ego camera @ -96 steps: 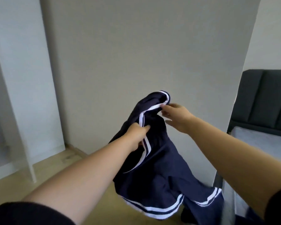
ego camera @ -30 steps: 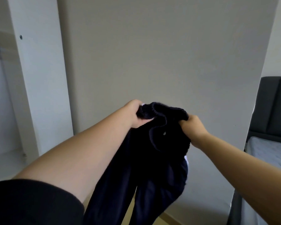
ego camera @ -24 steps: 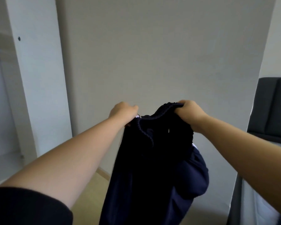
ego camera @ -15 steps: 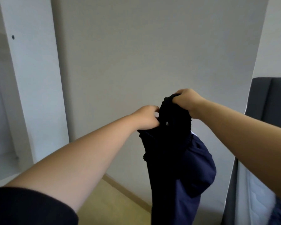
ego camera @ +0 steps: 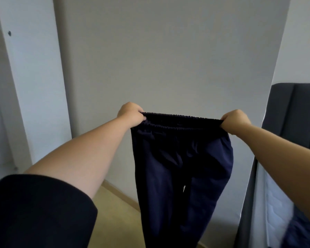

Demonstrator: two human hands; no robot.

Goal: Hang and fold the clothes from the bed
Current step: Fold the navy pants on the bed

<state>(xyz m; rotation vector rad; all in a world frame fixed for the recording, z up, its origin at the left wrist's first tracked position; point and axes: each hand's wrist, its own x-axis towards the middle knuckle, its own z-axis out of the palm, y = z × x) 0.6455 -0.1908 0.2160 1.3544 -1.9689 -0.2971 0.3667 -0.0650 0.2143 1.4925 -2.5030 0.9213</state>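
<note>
The left hand and the right hand each had the fingers curled tight round one end of the waistband, which ran stretched between them. The dark trousers hung straight down below the fingers, in front of the wall. I think this hold was meant to let the legs fall flat before folding or hanging.

One pair of navy trousers, two hands, the left hand and right hand, and one bed beyond the right fingers.
</note>
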